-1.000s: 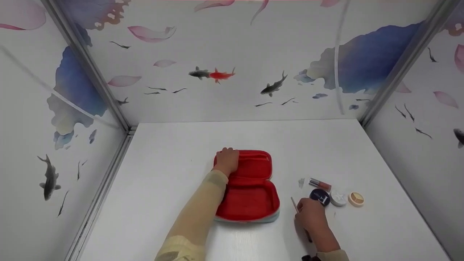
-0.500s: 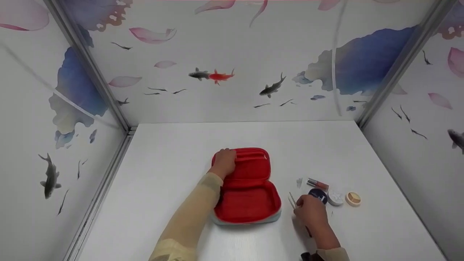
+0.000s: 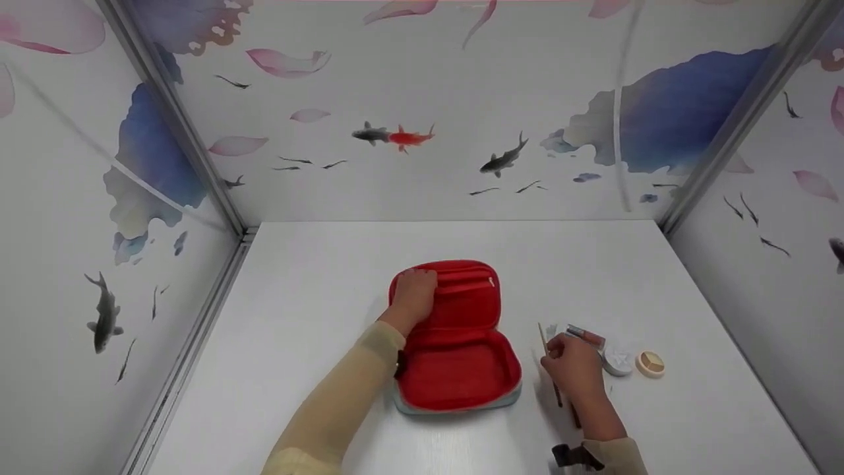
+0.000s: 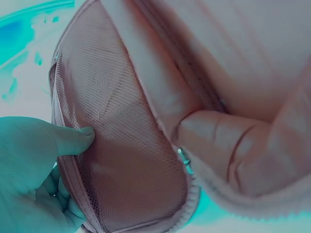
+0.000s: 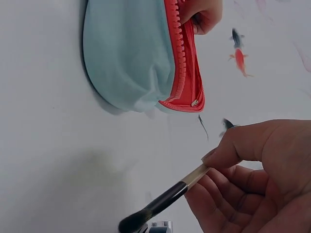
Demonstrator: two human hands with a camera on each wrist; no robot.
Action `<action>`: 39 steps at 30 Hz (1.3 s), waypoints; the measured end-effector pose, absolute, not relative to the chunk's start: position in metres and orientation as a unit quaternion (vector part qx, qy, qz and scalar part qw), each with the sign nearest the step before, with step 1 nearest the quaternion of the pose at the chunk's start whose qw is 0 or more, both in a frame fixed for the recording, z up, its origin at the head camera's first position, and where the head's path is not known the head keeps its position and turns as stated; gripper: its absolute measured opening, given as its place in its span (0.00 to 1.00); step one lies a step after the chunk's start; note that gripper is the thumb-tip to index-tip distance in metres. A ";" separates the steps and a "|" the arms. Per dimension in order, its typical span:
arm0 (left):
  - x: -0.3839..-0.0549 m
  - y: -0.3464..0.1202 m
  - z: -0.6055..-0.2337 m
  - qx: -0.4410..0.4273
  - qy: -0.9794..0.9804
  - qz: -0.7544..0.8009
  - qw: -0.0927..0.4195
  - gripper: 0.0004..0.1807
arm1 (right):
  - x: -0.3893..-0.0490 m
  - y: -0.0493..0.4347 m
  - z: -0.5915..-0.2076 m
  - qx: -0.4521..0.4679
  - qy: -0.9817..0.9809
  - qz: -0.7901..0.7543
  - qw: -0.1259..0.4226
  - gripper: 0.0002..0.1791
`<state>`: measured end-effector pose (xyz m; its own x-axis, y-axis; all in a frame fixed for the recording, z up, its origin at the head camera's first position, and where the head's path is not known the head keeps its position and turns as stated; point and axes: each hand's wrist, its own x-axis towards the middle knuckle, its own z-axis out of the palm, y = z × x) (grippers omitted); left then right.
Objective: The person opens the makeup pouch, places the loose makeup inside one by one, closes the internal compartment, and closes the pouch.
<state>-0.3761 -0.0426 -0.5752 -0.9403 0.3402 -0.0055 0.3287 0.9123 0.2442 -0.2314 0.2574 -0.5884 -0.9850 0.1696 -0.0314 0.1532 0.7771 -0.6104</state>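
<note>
An unzipped pouch [image 3: 461, 379] with a red lining and pale blue outside lies open in the middle of the table. My left hand [image 3: 415, 295] grips the left edge of its raised lid [image 3: 471, 300]. In the left wrist view the thumb presses on the lid's mesh pocket [image 4: 121, 160], fingers behind the edge. To the right of the pouch, my right hand [image 3: 575, 366] pinches a makeup brush [image 5: 167, 196] by its light part between thumb and fingers. The brush's dark bristle end points away from the palm in the right wrist view.
Beside the right hand lie a lip gloss tube [image 3: 589, 336], a white round compact [image 3: 618, 363] and a three-colour concealer pot [image 3: 651, 363]. A small clear piece [image 3: 551, 328] lies behind the brush. Another dark thin stick [image 3: 575, 417] shows by the right wrist. Patterned walls [image 3: 448, 185] enclose the table.
My left hand has tilted the lid up, showing more of its pocket. My right hand has moved forward with the brush and now covers the dark round jar.
</note>
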 end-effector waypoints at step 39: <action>-0.317 -0.038 -0.544 0.208 0.966 0.092 -0.126 0.07 | -0.282 0.212 -0.533 -0.016 -0.887 0.451 0.100 0.07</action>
